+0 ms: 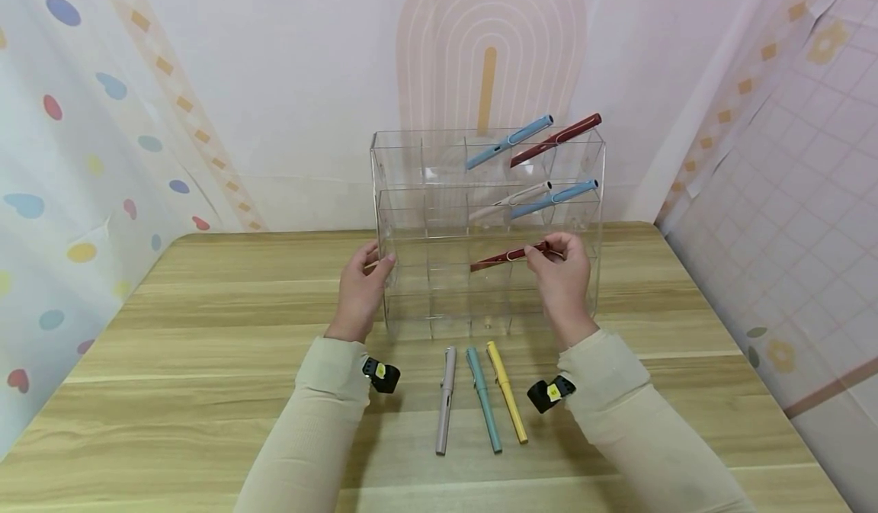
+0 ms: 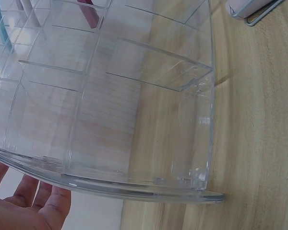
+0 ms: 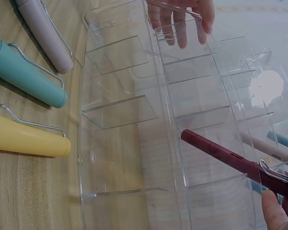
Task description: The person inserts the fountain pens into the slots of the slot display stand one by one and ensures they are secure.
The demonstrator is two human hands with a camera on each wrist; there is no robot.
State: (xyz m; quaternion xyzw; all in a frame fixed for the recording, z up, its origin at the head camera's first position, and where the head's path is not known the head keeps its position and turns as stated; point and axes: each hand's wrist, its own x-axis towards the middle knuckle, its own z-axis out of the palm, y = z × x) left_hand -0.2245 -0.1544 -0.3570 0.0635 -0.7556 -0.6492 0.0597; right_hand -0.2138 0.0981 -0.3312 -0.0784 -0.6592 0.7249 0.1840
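A clear acrylic rack with several compartments stands upright on the table. My left hand holds its left side wall, thumb in front and fingers behind, as the left wrist view also shows. Between thumb and fingers, my right hand pinches the capped end of a dark red pen. The pen's other end points left, at a compartment of the third row. Higher up lean a light blue pen and another dark red pen; below them are a whitish pen and a second light blue pen.
In front of the rack, between my forearms, lie a grey pen, a teal pen and a yellow pen on the wooden table. Patterned cloth hangs behind and along both sides.
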